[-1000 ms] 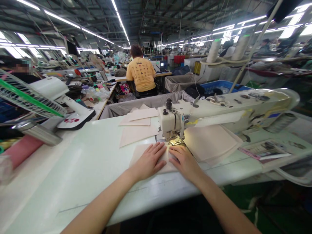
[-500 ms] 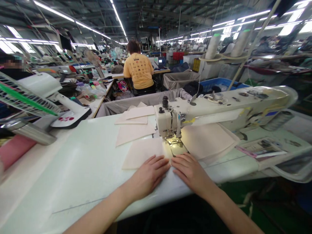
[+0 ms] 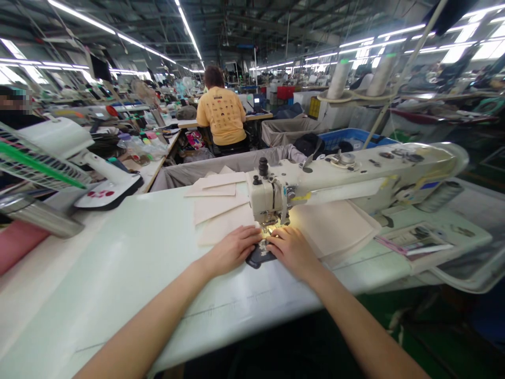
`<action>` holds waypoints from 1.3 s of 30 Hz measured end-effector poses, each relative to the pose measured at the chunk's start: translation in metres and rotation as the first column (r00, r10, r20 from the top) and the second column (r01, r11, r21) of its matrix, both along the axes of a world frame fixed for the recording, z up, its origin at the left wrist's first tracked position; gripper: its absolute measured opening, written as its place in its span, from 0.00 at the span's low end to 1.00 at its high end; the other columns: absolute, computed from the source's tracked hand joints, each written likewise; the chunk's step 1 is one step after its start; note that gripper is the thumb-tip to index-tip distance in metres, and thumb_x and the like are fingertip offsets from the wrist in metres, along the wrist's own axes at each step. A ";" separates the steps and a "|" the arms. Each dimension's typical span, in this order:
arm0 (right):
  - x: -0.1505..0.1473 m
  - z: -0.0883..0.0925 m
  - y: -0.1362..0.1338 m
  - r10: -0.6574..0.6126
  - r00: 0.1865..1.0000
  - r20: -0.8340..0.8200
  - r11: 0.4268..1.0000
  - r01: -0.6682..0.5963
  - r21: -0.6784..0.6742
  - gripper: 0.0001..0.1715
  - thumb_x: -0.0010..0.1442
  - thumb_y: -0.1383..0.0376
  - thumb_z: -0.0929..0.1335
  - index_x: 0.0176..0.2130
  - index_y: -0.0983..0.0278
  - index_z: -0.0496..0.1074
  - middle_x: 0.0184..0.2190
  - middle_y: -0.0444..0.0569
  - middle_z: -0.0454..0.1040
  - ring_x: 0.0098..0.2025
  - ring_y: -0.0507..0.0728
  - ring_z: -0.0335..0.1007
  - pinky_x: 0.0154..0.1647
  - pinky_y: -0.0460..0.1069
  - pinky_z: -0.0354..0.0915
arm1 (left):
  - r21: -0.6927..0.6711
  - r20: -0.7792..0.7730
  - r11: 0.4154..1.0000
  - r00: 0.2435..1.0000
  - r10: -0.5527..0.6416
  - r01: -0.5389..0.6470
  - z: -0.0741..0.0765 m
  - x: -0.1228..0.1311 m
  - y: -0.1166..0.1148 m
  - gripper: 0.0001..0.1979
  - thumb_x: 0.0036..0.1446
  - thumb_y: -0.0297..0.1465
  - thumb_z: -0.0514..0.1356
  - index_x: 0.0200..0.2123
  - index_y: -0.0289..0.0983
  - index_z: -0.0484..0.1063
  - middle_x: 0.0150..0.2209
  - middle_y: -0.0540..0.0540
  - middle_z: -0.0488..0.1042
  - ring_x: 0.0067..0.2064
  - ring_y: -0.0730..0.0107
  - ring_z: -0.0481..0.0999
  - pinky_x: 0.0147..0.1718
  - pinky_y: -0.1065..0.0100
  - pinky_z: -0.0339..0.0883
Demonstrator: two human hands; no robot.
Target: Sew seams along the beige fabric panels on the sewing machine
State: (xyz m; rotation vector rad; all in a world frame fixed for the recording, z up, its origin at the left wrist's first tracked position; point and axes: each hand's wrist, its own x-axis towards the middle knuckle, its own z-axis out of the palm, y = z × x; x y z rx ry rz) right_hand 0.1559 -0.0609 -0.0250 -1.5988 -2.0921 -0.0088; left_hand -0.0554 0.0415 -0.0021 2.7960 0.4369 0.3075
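Note:
My left hand [image 3: 232, 248] lies flat, fingers stretched toward the needle, on the near edge of a cream fabric piece [image 3: 221, 229] and on a small dark piece with pale marks [image 3: 258, 258]. My right hand [image 3: 291, 248] meets it from the right, fingers bent over the dark piece just in front of the lit presser foot [image 3: 271, 227] of the white sewing machine [image 3: 355, 173]. The fingertips of both hands nearly touch. How much of the dark piece lies under the hands is hidden.
More cream pieces [image 3: 215, 197] are stacked behind the needle, and a larger cream stack [image 3: 335, 226] lies under the machine arm. A white fan [image 3: 59, 152] stands at the left on the pale table [image 3: 130, 263]. A person in a yellow shirt [image 3: 221, 116] sits ahead, back turned.
Both hands moved forward to the presser foot. The cream piece they pressed has slid back behind the needle, and a small dark piece now shows under the fingers.

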 end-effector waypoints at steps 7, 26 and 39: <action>-0.003 -0.011 -0.016 -0.018 0.991 -0.135 0.999 0.022 0.031 0.13 0.65 0.62 0.70 0.50 0.60 0.76 0.48 0.53 0.77 0.50 0.62 0.71 0.51 0.59 0.69 | 0.011 0.006 1.000 1.000 -0.001 0.001 0.001 0.002 0.016 0.20 0.71 0.30 0.48 0.62 0.40 0.68 0.63 0.41 0.68 0.65 0.59 0.66 0.66 0.54 0.58; -0.010 -0.025 -0.045 -0.138 0.959 -0.246 0.974 0.177 0.145 0.11 0.70 0.61 0.64 0.44 0.61 0.75 0.42 0.53 0.77 0.45 0.62 0.73 0.49 0.59 0.70 | 0.194 -0.137 0.905 0.903 0.406 -0.378 -0.010 -0.008 -0.012 0.18 0.64 0.25 0.53 0.56 0.33 0.68 0.60 0.34 0.70 0.61 0.54 0.70 0.60 0.54 0.65; -0.008 -0.027 -0.043 -0.111 0.945 -0.307 0.980 0.154 0.122 0.11 0.69 0.62 0.65 0.41 0.62 0.76 0.41 0.51 0.77 0.44 0.60 0.72 0.49 0.58 0.70 | -0.227 0.318 0.631 0.556 0.768 -0.742 0.044 -0.036 0.016 0.17 0.67 0.31 0.46 0.56 0.34 0.62 0.45 0.40 0.76 0.44 0.60 0.78 0.45 0.59 0.73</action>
